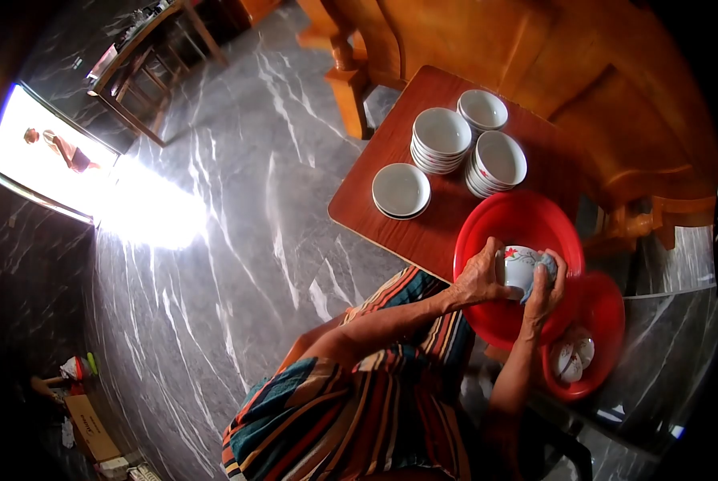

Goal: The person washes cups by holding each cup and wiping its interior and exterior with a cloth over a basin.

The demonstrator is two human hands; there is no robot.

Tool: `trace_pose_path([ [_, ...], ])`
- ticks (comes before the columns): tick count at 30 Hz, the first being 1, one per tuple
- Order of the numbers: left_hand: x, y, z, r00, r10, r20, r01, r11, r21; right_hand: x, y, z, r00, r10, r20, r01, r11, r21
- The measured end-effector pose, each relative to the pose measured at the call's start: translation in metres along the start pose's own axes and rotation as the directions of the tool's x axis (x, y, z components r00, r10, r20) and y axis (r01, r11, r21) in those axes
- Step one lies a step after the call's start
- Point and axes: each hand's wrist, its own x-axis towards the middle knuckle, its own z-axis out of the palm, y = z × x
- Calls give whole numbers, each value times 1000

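My left hand (481,272) is closed on the rim side of a white bowl (519,264) with a red flower pattern, tilted on its side. On the bowl's other side my right hand (550,287) presses a bluish-grey cloth (545,266) against it. Both hands are over a red basin (494,218), which rests at the corner of a reddish-brown table (375,216). Stacked white bowls stand on that table: a low stack (401,191), a taller stack (441,135), a back stack (483,110) and one beside the basin (499,160).
A second red basin (607,321), lower right, holds some white bowls (574,357). Behind the table is a carved wooden bench (471,40). A cardboard box (92,429) lies at lower left. A person (66,151) is outside the bright doorway. The floor (239,200) is grey marbled.
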Motion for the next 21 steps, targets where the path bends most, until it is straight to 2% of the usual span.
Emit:
trace_pose_path([
  [4,1,-5,1,1000,28,-7,-28,999,-16,0,-3,0,998,61,-4,-61,997,37],
  [10,2,-7,3,1000,-15,16,16,998,-63,2,-5,-2,1000,21,9,-21,1000,-19],
  [15,2,-22,8,1000,-13,11,14,996,-85,1,-4,-1,999,50,-5,-49,998,39],
  [18,3,-27,10,995,-91,34,97,967,-236,2,-5,-1,999,52,3,-52,998,19],
  [21,2,-14,6,998,-65,19,67,991,-112,1,-5,-2,997,75,-5,-75,997,24],
])
